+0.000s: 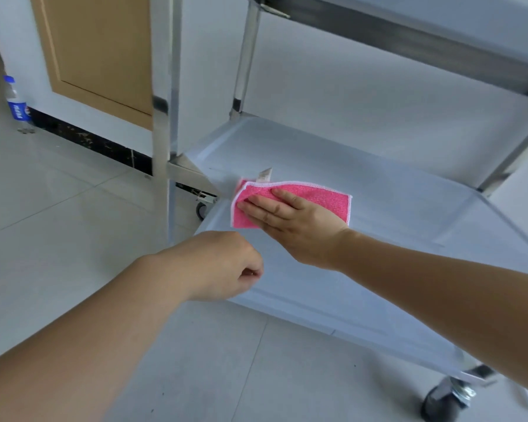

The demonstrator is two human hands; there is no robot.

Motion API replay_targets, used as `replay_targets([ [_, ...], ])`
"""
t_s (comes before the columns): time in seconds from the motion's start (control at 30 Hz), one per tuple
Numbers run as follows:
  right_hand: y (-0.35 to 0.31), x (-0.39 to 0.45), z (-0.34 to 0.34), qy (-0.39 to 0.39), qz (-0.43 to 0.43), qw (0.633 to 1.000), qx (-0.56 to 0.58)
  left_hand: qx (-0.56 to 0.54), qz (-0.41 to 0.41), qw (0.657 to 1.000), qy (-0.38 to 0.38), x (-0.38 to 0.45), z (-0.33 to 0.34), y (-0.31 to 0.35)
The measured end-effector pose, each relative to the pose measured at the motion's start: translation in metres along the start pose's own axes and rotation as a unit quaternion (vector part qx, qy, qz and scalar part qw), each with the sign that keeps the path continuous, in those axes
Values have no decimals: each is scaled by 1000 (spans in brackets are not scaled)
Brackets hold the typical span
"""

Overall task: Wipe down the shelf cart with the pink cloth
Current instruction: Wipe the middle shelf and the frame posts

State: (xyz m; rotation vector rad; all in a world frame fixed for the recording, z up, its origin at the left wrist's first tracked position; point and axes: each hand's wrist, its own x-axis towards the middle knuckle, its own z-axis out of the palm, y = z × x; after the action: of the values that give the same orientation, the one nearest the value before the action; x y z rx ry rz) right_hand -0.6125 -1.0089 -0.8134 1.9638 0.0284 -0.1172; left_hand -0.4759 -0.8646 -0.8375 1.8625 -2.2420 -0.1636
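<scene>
The pink cloth (323, 201) lies flat on the lower shelf (393, 208) of the steel shelf cart, near the shelf's left edge. A white tag sticks out at the cloth's far side. My right hand (290, 220) presses on the cloth with straight, spread fingers and covers its near left part. My left hand (223, 263) hovers at the shelf's front left corner with its fingers curled loosely and holds nothing. An upper shelf (439, 47) hangs above at the top right.
Steel uprights (162, 102) stand at the cart's left corners. Caster wheels (445, 400) sit under the corners on the grey tiled floor. A plastic bottle with a blue label (16, 102) stands by the wall at the far left, beside a tan door panel (98, 50).
</scene>
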Motion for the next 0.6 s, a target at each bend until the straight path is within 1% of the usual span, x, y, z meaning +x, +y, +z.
replay_targets([
  [0.3,1,-65,20,-42,6,999,7,3,68,998,-10,37,13,39],
  [0.6,0,-133,46,-15,27,1000,-3,-8,94,995,-22,64,25,70],
])
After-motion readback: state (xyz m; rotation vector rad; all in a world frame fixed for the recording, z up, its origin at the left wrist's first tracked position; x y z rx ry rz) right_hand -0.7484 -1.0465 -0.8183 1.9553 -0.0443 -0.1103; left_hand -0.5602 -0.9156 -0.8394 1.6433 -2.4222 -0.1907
